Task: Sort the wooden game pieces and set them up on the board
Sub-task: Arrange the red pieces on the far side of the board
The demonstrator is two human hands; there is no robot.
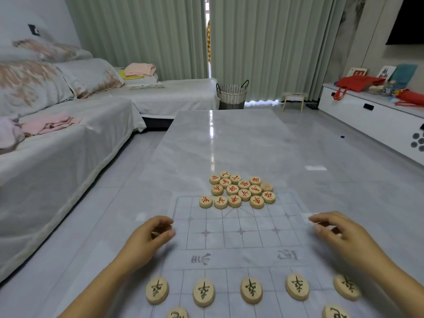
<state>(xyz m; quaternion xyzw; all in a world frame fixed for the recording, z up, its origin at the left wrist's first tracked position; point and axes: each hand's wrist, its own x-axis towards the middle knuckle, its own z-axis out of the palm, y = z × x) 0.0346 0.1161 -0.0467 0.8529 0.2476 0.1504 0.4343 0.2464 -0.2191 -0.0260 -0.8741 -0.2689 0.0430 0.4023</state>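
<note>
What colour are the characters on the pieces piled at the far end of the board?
Red, on pale wooden pieces; the head view shows them clearly.

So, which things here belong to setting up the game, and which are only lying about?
For the job: board, red-lettered pieces, dark-lettered pieces.
Lying about: wicker basket, folded towels, red bag, small stool.

Domestic living room. Cloth-covered sofa [68, 138] with cushions [34, 86], 9 to 10 o'clock; folded laundry [140, 70] on its far section, 11 o'clock; full-length curtains [263, 42] and wicker basket [232, 94], 12 o'clock; low white cabinet [367, 115], 2 o'clock; glossy coffee table [229, 138] at centre.
</note>
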